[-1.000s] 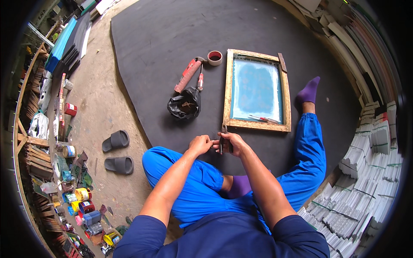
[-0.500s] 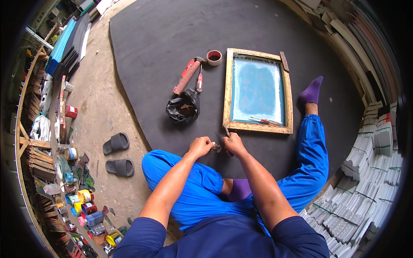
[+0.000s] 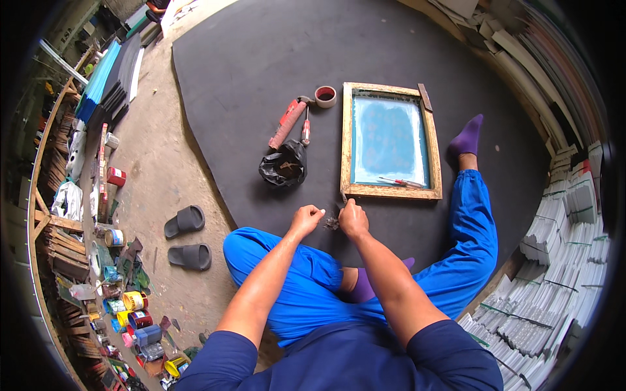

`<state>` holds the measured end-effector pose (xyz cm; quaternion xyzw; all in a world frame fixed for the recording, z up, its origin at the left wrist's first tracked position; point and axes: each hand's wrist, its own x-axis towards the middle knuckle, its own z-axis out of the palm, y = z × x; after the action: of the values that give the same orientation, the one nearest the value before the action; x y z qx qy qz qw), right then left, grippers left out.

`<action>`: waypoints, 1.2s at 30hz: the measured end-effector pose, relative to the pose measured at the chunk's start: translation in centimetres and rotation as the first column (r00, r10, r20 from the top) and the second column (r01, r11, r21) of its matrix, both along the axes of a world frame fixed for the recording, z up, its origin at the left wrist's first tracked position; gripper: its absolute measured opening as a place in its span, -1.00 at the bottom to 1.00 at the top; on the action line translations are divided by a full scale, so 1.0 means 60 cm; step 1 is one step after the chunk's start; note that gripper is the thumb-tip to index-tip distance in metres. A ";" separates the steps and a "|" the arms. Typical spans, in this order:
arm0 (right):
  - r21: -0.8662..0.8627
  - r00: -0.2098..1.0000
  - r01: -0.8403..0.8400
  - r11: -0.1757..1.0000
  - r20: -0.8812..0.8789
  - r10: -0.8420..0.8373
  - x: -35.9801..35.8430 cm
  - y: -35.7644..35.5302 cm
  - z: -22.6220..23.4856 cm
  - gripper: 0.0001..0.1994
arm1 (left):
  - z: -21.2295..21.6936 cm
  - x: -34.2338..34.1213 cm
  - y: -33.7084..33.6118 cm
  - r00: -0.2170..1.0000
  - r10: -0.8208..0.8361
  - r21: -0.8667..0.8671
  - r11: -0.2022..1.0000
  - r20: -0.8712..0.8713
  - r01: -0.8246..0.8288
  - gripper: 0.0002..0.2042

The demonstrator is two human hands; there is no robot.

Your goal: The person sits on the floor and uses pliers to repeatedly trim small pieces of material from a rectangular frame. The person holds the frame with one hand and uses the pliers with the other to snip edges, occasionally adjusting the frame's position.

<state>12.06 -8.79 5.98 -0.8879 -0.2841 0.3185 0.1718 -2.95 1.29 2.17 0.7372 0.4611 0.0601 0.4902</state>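
Hands over dark mat (image 3: pixel 261 58), near corner of wooden screen frame (image 3: pixel 345 140). Left hand (image 3: pixel 306 218) curled into loose fist. Right hand (image 3: pixel 353 218) pinched on small dark object (image 3: pixel 332 223), possibly tangled scrap; too small to identify. Black bag (image 3: pixel 284 165) nearby.

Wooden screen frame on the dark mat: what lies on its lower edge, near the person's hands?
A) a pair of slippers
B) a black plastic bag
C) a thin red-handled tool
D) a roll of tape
C: a thin red-handled tool lies across the lower part of the wooden screen frame, just beyond the right hand.
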 end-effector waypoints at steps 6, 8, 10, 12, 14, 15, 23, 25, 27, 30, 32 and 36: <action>-0.068 0.851 0.072 0.995 -0.515 -0.097 0.041 0.024 0.028 -0.67 | -0.014 0.012 0.003 0.988 0.058 -0.148 0.988 0.140 -0.037 -0.72; -0.063 0.719 0.254 0.965 -0.656 -0.232 0.043 0.033 0.004 -0.73 | -0.014 0.020 0.006 0.987 0.082 -0.206 0.977 0.136 -0.053 -0.72; -0.123 0.602 0.322 0.939 -0.738 -0.304 0.050 0.037 0.016 -0.75 | -0.006 0.027 0.011 0.985 0.117 -0.264 0.961 0.130 -0.079 -0.73; -0.043 0.697 0.304 0.952 -0.671 -0.253 0.050 0.034 -0.001 -0.75 | 0.003 0.042 0.014 0.980 0.150 -0.329 0.939 0.129 -0.100 -0.74; 0.077 0.838 0.203 0.976 -0.529 -0.133 0.072 0.020 -0.102 -0.74 | 0.019 0.069 0.013 0.980 0.132 -0.364 0.929 0.147 -0.071 -0.76; 0.025 0.918 0.104 0.994 -0.387 -0.086 0.037 0.021 -0.028 -0.72 | 0.011 0.051 0.019 0.977 0.169 -0.382 0.918 0.133 -0.107 -0.76; -0.026 0.995 -0.093 0.995 0.031 0.094 0.012 -0.003 -0.012 -0.70 | 0.005 0.077 0.021 0.945 0.270 -0.421 0.890 0.183 -0.172 -0.75; -0.018 0.987 -0.159 0.987 0.033 0.159 0.008 -0.013 -0.008 -0.74 | 0.006 0.080 0.019 0.939 0.289 -0.481 0.860 0.189 -0.168 -0.76; -0.014 0.963 -0.269 0.963 0.013 0.269 0.002 -0.023 0.026 -0.76 | 0.005 0.072 0.022 0.940 0.282 -0.565 0.815 0.192 -0.129 -0.76; 0.050 0.939 -0.343 0.938 -0.022 0.344 0.001 -0.041 0.010 -0.71 | 0.003 0.060 0.028 0.960 0.224 -0.612 0.787 0.167 -0.078 -0.77; 0.112 0.922 -0.360 0.926 -0.111 0.372 0.006 -0.049 -0.005 -0.64 | 0.011 0.052 0.027 0.968 0.231 -0.629 0.768 0.098 -0.119 -0.78; 0.132 0.803 -0.287 0.949 -0.506 0.313 0.018 -0.044 -0.010 -0.60 | 0.019 0.037 0.013 0.954 0.296 -0.674 0.716 0.054 -0.184 -0.78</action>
<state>13.17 -11.41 5.36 -0.7075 -0.3713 0.5629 0.2115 -0.71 2.07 3.28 0.4421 0.5040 0.0142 0.7418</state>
